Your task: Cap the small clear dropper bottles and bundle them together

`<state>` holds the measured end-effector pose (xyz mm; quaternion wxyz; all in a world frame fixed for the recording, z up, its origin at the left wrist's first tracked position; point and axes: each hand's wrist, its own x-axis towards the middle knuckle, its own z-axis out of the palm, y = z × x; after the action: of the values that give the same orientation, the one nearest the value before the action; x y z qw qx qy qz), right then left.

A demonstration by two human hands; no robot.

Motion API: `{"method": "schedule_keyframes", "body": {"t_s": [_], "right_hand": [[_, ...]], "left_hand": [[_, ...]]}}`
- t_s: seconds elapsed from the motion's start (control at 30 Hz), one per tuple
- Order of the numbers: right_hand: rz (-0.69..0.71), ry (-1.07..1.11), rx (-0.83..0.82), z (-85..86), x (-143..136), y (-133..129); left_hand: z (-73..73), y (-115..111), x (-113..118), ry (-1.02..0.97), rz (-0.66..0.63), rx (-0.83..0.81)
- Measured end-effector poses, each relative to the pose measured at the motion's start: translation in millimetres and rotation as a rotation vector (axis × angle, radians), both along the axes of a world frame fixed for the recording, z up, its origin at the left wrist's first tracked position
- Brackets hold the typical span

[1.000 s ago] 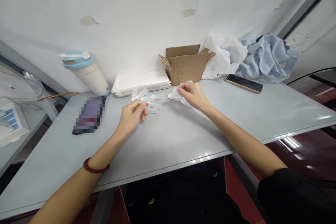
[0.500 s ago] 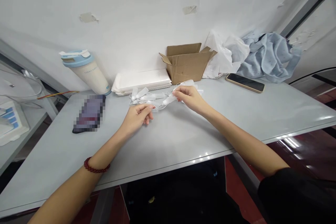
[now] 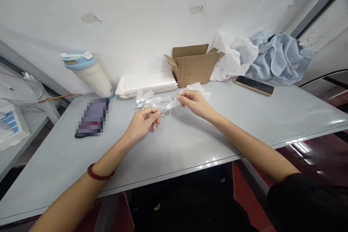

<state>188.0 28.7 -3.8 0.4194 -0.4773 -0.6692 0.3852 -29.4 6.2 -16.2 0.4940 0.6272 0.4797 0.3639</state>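
Observation:
My right hand [image 3: 194,102] pinches one end of a small white tag [image 3: 172,104] that has a thin white cord looping below it. My left hand [image 3: 144,121], to its left, is closed with thumb and forefinger together near the cord's end; a thin piece seems to run from its fingertips toward the tag. Behind my left hand lies a loose pile of white tags and cords [image 3: 147,96]. More white tags [image 3: 194,86] show behind my right hand.
Along the wall stand a blue-lidded cup [image 3: 94,76], a stack of white envelopes or paper [image 3: 148,82], an open cardboard box [image 3: 193,69], a white plastic bag [image 3: 231,56] and a blue cloth [image 3: 282,58]. A phone [image 3: 254,85] lies right, a blurred dark item [image 3: 92,117] left.
The white tag and my right hand have shifted slightly left. My left fingertips have moved a little to the right, and the cord now hangs in a rounder loop.

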Motion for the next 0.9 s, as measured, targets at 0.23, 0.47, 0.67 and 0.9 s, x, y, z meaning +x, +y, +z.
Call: {"method": "schedule_keyframes", "body": {"t_s": [0.23,0.47,0.67,0.9], "right_hand": [[-0.003,0.002,-0.013,-0.6,-0.5,-0.1],[0.002,0.001,-0.018,-1.5,-1.1,0.1],[0.006,-0.005,-0.027,-1.0,-1.0,-0.3],[0.021,-0.001,-0.024,-2.6,-0.4,0.0]], "left_hand": [[0.5,-0.5,0.1,0.009,-0.008,0.003],[-0.5,-0.9,-0.5,0.006,-0.008,0.01],[-0.6,-1.1,-0.2,-0.015,0.019,0.015],[-1.1,-0.7,0.3,-0.062,0.042,-0.001]]}}
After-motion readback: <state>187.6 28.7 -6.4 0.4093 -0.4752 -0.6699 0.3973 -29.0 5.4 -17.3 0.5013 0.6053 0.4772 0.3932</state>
